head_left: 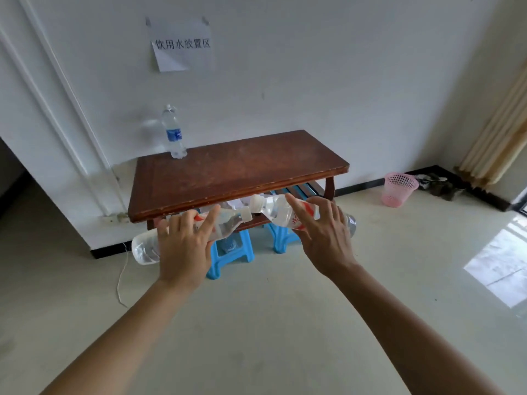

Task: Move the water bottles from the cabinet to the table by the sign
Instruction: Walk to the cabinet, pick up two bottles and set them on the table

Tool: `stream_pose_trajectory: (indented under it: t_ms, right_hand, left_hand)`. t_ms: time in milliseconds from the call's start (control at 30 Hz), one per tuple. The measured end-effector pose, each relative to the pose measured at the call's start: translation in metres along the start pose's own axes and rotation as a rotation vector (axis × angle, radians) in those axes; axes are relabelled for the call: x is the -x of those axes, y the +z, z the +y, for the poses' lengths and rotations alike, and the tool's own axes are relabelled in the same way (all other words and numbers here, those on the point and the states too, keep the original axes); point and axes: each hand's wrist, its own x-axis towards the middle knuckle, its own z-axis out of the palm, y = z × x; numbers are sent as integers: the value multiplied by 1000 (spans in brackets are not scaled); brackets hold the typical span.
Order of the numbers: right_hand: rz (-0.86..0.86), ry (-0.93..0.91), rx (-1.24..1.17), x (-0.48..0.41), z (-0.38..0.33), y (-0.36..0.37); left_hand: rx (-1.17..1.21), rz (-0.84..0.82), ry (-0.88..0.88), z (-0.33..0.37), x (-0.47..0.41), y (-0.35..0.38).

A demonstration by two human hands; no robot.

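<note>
My left hand (185,246) grips a clear water bottle with a red label (145,249), held sideways with its white cap pointing right. My right hand (322,238) grips a second red-labelled bottle (275,209), also sideways, its cap pointing left toward the first bottle's cap. Both bottles hover in front of the near edge of the low brown wooden table (236,172). A blue-labelled water bottle (173,132) stands upright at the table's back left corner. A paper sign (182,44) with printed characters hangs on the wall above the table.
Two blue plastic stools (231,252) stand under the table's front. A pink mesh wastebasket (399,189) sits on the floor to the right by the wall. A thin white cord (121,277) lies on the floor at the left. Pale curtains (496,138) hang at the right.
</note>
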Motion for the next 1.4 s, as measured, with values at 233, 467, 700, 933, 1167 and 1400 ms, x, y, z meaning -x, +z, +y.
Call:
stream_pose_trajectory:
  t_ms: [233,467,700,933,1167,1400]
  right_hand:
    - [-20,24,-11,-98,61,114]
    - [-52,10,-90,-254,129,236]
    - [-58,-51,-244,-402,131,315]
    - [-278,-81,-275,-469,109,437]
    - [-300,-68,-271,-560,94,524]
    - [-392,248,-488,-612,88,595]
  left_hand:
    - [-3,-72,14,-30,-100,124]
    - [-55,-109,-25,-75,-243,230]
    - [-128,-54,-185,-143,-337,278]
    - [-35,-146,-322,-231,-375,380]
    - [270,-100,-461,-323,-449,454]
    - [431,-113,-610,-370,-496,525]
